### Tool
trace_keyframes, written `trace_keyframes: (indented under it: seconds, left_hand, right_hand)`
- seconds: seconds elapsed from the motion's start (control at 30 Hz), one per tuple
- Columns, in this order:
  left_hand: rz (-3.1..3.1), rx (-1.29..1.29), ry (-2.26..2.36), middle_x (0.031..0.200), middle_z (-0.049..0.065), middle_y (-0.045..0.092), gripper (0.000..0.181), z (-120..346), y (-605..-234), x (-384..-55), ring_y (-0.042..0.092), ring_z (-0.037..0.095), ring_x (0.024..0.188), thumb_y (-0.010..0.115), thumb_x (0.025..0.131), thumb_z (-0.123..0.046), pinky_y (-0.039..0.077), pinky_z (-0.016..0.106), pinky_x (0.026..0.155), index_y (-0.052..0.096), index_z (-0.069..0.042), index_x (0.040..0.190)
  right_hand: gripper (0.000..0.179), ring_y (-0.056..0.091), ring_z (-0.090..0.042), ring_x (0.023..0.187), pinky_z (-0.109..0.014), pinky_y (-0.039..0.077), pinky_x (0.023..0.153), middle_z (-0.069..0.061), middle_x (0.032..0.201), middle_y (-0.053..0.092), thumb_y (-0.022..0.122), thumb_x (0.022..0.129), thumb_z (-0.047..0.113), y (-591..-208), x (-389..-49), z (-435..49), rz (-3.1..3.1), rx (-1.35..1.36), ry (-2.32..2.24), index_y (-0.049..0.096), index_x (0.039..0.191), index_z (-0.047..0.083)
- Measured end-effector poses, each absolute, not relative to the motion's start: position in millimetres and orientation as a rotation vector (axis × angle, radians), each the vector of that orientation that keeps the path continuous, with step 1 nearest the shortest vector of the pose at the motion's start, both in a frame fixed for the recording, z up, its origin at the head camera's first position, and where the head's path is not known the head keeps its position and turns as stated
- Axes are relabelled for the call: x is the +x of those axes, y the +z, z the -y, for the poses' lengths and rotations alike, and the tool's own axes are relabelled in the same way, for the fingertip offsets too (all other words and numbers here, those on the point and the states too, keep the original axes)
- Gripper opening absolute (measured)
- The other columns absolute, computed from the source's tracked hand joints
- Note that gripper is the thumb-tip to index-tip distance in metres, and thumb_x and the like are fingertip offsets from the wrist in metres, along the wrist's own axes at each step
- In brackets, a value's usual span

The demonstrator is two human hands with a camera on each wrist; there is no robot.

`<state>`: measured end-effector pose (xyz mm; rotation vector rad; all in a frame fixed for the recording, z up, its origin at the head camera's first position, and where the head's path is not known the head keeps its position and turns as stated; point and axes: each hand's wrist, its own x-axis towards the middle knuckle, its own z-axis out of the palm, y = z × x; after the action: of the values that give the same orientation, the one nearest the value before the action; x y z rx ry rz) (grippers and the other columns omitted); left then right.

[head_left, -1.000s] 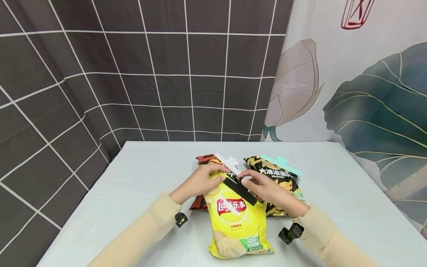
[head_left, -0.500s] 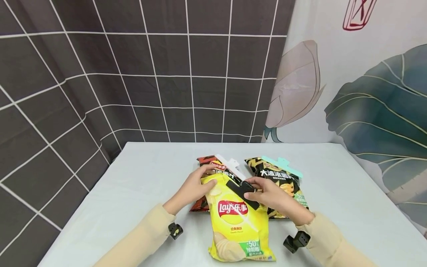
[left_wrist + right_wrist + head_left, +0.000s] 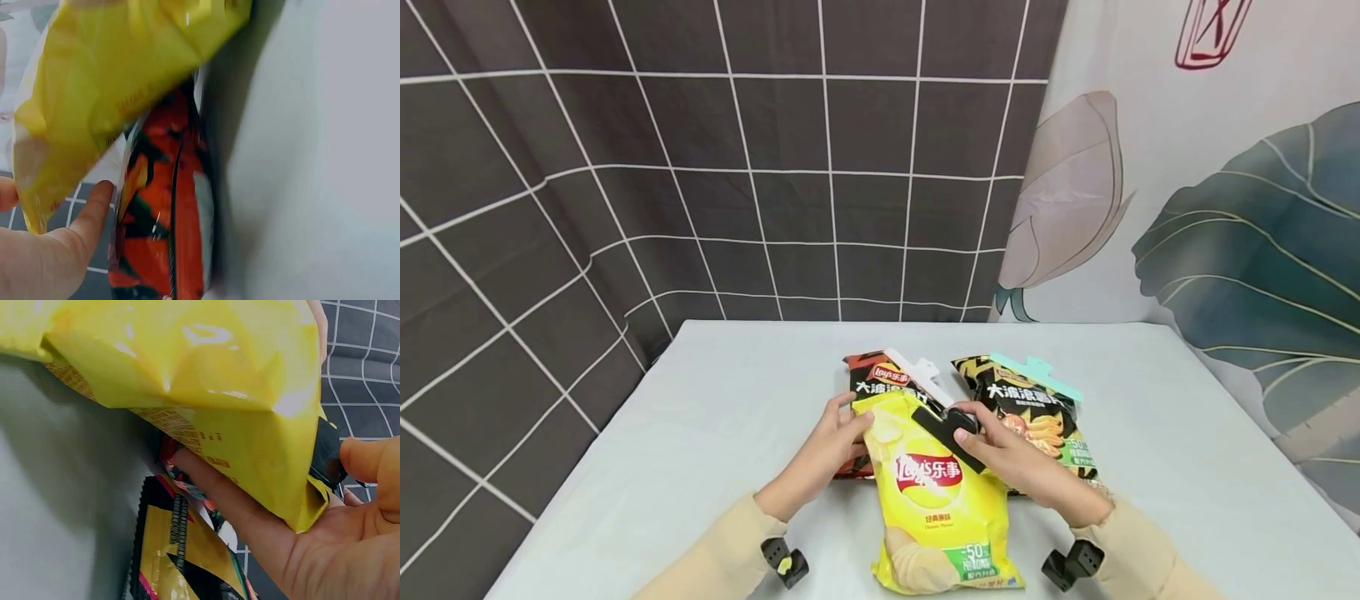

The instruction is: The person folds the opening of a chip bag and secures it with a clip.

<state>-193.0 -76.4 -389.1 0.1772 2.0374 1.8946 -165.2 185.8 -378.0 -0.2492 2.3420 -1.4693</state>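
A yellow Lay's chip bag (image 3: 943, 533) leans toward me, its top raised in front of two other bags. Across its top edge runs a black bag clip (image 3: 931, 423). The right hand (image 3: 1018, 458) pinches this clip's handle between thumb and fingers; in the right wrist view one finger stretches behind the yellow bag. At the bag's upper left corner is the left hand (image 3: 820, 454), thumb beside the edge and fingers spread. The left wrist view shows the corner between its thumb and a finger, without a firm grip.
Behind lie a red-and-black chip bag (image 3: 868, 364) with a white clip (image 3: 917, 372) and a black chip bag (image 3: 1026, 408) with a mint-green clip (image 3: 1037, 375). All are on a white table (image 3: 737, 375) with a dark gridded curtain (image 3: 775, 208) beyond.
The right hand has shifted from the clip's middle to pinching its handle. The left hand has loosened from the bag's top edge and drawn back left.
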Motion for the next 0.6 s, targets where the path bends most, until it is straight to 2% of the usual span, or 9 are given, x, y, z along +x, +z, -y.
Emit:
trace_keyframes:
  seconds: [0.13,0.3,0.43,0.6]
  left_hand:
    - [-1.953,0.253,1.905,0.131,0.022,0.055,0.056,76,-391,-184,0.062,0.021,0.11,0.044,0.102,-0.031,0.053,0.034,0.091,0.025,0.002,0.144]
    - [-1.919,0.308,1.911,0.133,0.019,0.054,0.058,77,-394,-178,0.06,0.02,0.112,0.041,0.102,-0.037,0.054,0.033,0.087,0.024,-0.008,0.149]
    - [-1.916,0.314,1.897,0.136,0.017,0.05,0.062,78,-395,-176,0.059,0.02,0.112,0.045,0.1,-0.042,0.053,0.033,0.087,0.019,-0.016,0.151]
    - [-1.907,0.312,1.934,0.138,0.012,0.048,0.067,83,-394,-178,0.057,0.02,0.117,0.049,0.098,-0.041,0.05,0.033,0.095,0.012,-0.028,0.153]
  right_hand:
    - [0.052,0.045,-0.04,0.128,-0.049,0.045,0.099,-0.026,0.138,0.046,0.045,0.101,0.039,-381,-165,-184,-2.338,-0.228,-1.498,0.029,0.145,0.016]
    - [0.053,0.037,-0.043,0.135,-0.055,0.038,0.106,-0.025,0.148,0.035,0.044,0.101,0.041,-383,-165,-179,-2.309,-0.175,-1.553,0.028,0.147,0.018]
    - [0.055,0.046,-0.036,0.129,-0.048,0.043,0.103,-0.022,0.146,0.038,0.043,0.1,0.042,-381,-168,-175,-2.239,-0.202,-1.609,0.026,0.147,0.018]
    - [0.059,0.054,-0.027,0.117,-0.035,0.05,0.092,-0.022,0.142,0.041,0.044,0.099,0.046,-379,-175,-166,-2.142,-0.233,-1.685,0.024,0.147,0.018]
